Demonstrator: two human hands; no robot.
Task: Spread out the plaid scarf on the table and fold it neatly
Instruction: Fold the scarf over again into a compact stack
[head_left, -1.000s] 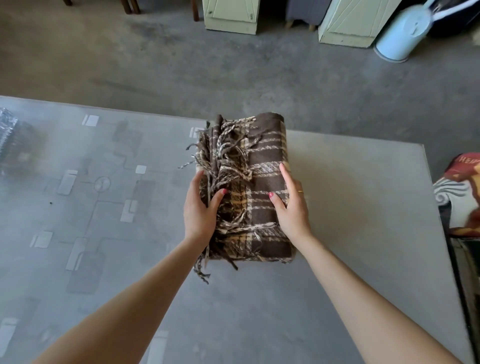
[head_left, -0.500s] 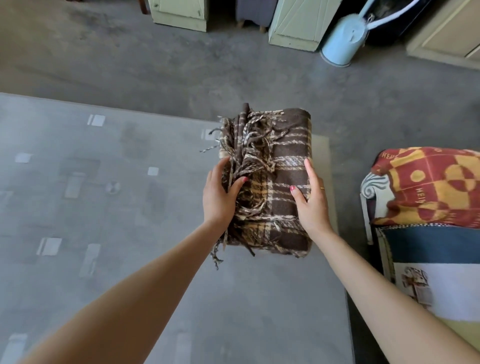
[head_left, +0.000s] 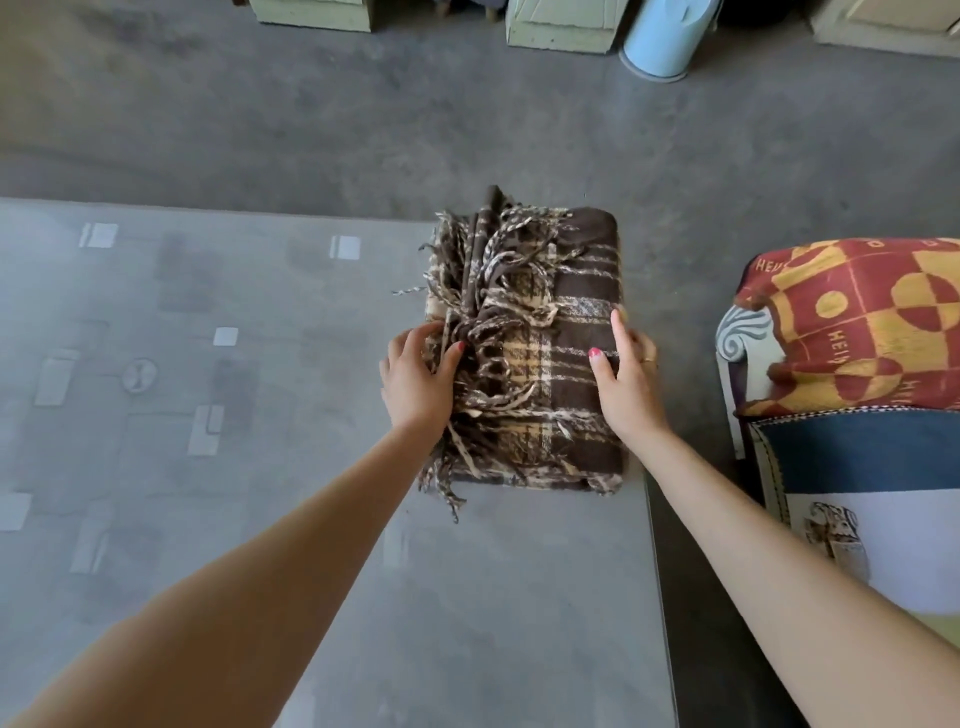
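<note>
The plaid scarf (head_left: 550, 332), brown with cream and tan stripes, is folded into a thick rectangular bundle with its twisted fringe lying loose over the left half. It is at the far right corner of the grey glass-topped table (head_left: 260, 467). My left hand (head_left: 415, 382) grips the bundle's left side, thumb on top among the fringe. My right hand (head_left: 626, 376) grips the right side, thumb on top and fingers along the edge. I cannot tell whether the bundle rests on the table or is held just above it.
Right of the table stands an armchair (head_left: 862, 467) draped with a red and yellow patterned cloth (head_left: 857, 327). Beyond the table, pale green furniture bases (head_left: 561, 26) and a light blue can (head_left: 662, 41) sit on the grey floor. The table's right edge runs close under the bundle.
Both hands have carried the folded scarf to the right, from mid-table to the table's far right corner. The view has swung right, bringing the armchair into sight.
</note>
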